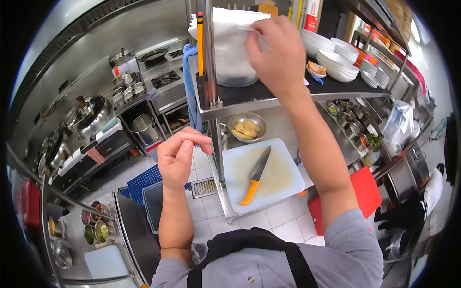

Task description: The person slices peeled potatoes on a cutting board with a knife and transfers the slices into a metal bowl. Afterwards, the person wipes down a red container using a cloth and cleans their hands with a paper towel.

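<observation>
My right hand [278,53] is raised over the upper shelf, thumb and fingers pinched on the edge of a thin white sheet [235,19], which lies over a clear round container [235,67]. My left hand [177,156] hangs in the air left of the shelf post, its fingers curled in and nothing visible in them. On the counter below, a knife with an orange handle [248,193] lies on a white cutting board [233,177]. Behind the board stands a metal bowl [259,119] holding pale yellow pieces [246,127].
White bowls [336,65] and a small dish with food [316,70] stand on the shelf [278,100]. A pencil [200,43] stands at the post [209,62]. Pans and a stove are at left; a red board [367,192] and a person [408,206] are at right.
</observation>
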`<state>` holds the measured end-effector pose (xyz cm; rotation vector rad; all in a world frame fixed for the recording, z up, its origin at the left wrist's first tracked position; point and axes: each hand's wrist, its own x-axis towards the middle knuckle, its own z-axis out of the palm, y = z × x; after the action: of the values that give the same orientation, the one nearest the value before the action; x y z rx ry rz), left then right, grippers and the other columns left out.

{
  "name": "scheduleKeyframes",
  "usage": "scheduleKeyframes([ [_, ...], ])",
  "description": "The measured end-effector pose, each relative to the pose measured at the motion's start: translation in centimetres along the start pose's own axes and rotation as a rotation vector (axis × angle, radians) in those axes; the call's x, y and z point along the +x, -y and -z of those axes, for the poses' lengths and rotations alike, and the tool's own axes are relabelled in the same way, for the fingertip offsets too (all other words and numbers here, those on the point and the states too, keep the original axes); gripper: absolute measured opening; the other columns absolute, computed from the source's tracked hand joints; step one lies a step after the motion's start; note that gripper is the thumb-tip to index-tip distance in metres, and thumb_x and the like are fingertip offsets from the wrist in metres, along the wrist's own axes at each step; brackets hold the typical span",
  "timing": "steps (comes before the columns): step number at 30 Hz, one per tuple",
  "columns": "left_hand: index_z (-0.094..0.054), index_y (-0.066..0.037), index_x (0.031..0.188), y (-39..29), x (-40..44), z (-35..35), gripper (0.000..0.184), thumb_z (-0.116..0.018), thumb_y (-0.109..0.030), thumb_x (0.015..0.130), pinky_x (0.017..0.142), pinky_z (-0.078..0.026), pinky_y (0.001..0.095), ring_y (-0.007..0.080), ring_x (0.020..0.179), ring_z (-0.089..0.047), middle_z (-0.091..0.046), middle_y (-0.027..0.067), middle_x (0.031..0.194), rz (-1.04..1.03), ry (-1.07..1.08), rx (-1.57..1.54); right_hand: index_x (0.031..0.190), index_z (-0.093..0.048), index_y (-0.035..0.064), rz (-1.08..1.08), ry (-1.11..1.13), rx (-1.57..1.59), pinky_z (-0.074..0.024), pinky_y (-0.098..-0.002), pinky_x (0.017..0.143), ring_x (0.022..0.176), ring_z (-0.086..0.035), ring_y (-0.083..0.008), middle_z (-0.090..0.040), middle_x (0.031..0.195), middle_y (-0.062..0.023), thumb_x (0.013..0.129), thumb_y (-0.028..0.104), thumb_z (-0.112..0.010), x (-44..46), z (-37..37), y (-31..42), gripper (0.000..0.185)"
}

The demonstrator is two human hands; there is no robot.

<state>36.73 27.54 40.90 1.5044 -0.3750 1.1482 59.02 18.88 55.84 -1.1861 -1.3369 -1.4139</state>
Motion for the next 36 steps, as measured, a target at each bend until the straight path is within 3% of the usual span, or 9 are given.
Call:
scheduleKeyframes([
  [6,-0.064,0.008,0.124,0.3,0.9,-4.3,0.038,-0.050,-0.022,0.106,0.083,-0.054,0.0358,0.0242,0.093,-0.067,-0.068,0.0173,0.103,-0.009,0.012,0.127,0.099,-0.066,-0.0002,-0.141,0.072,0.454,-0.0529,-0.0278,0.073,0.077,-0.064,-0.0159,-0.066,0.082,-0.0069,0.082,0.005,-0.064,-0.3,4.7,-2.4,0.018],
  [9,-0.025,-0.006,0.160,1.0,2.3,-10.8,0.075,-0.040,-0.053,0.104,0.107,-0.049,0.0472,0.0360,0.132,-0.054,-0.044,0.0195,0.153,0.127,-0.360,-0.216,0.109,-0.063,0.0006,-0.051,0.537,0.916,-0.0566,-0.0330,0.071,0.077,-0.071,-0.0252,-0.067,0.094,-0.0117,0.079,0.009,-0.068,-4.4,8.4,1.1,0.032],
  [15,-0.056,0.011,0.125,7.2,-3.6,-17.0,0.063,-0.027,-0.042,0.108,0.102,-0.050,0.0432,0.0328,0.114,-0.064,-0.064,0.0258,0.125,0.215,-0.430,-0.065,0.082,-0.070,0.0063,-0.829,0.670,1.172,-0.0516,-0.0370,0.063,0.070,-0.065,-0.0332,-0.069,0.090,-0.0153,0.092,0.031,-0.068,-15.7,9.8,5.9,0.027],
  [18,-0.061,0.013,0.116,8.0,-4.6,-18.9,0.063,-0.025,-0.037,0.108,0.099,-0.052,0.0438,0.0378,0.110,-0.066,-0.065,0.0307,0.121,0.146,-0.307,0.117,0.089,-0.070,0.0048,-0.461,0.320,0.793,-0.0525,-0.0392,0.074,0.074,-0.067,-0.0299,-0.070,0.087,-0.0114,0.096,0.042,-0.063,-18.6,11.4,4.7,0.038],
  [24,-0.042,0.006,0.149,6.0,-1.7,-20.2,0.079,-0.021,-0.057,0.108,0.122,-0.030,0.0406,0.0313,0.143,-0.044,-0.043,0.0217,0.157,0.788,-0.187,-0.954,0.116,-0.066,0.0051,-0.079,0.400,0.312,-0.0379,-0.0567,0.109,0.108,-0.066,-0.0323,-0.070,0.120,-0.0152,0.095,0.036,-0.054,-19.6,15.9,2.2,0.039],
  [28,-0.042,0.005,0.147,11.7,-6.5,-17.6,0.076,-0.013,-0.055,0.111,0.118,-0.033,0.0365,0.0246,0.138,-0.047,-0.052,0.0161,0.144,0.791,0.269,-0.857,0.103,-0.066,0.0030,-0.142,0.149,0.266,-0.0442,-0.0506,0.098,0.097,-0.064,-0.0345,-0.069,0.103,-0.0146,0.093,0.021,-0.051,-22.4,16.8,2.4,0.025],
  [30,-0.051,0.002,0.139,10.2,-5.8,-19.0,0.081,-0.024,-0.067,0.105,0.111,-0.043,0.0372,0.0234,0.127,-0.056,-0.056,0.0119,0.138,0.814,0.401,-0.167,0.097,-0.064,-0.0004,-0.455,0.179,0.351,-0.0451,-0.0476,0.089,0.088,-0.061,-0.0341,-0.065,0.096,-0.0135,0.088,0.012,-0.055,-22.0,17.2,2.7,0.018],
  [34,-0.060,0.004,0.126,10.0,-7.7,-20.0,0.048,-0.037,-0.035,0.111,0.103,-0.046,0.0341,0.0189,0.118,-0.059,-0.064,0.0124,0.122,0.541,0.355,-0.083,0.084,-0.058,-0.0056,-0.783,-0.115,0.331,-0.0483,-0.0396,0.072,0.071,-0.059,-0.0299,-0.061,0.079,-0.0166,0.091,0.000,-0.050,-17.5,18.1,6.0,0.012],
  [36,-0.068,0.003,0.112,9.1,-7.7,-19.9,0.032,-0.053,-0.024,0.108,0.097,-0.050,0.0338,0.0200,0.111,-0.064,-0.069,0.0134,0.113,0.277,0.342,0.141,0.081,-0.057,-0.0068,-0.512,-0.100,0.280,-0.0509,-0.0394,0.066,0.062,-0.058,-0.0274,-0.060,0.072,-0.0164,0.095,0.002,-0.049,-17.5,18.3,4.0,0.019],
])
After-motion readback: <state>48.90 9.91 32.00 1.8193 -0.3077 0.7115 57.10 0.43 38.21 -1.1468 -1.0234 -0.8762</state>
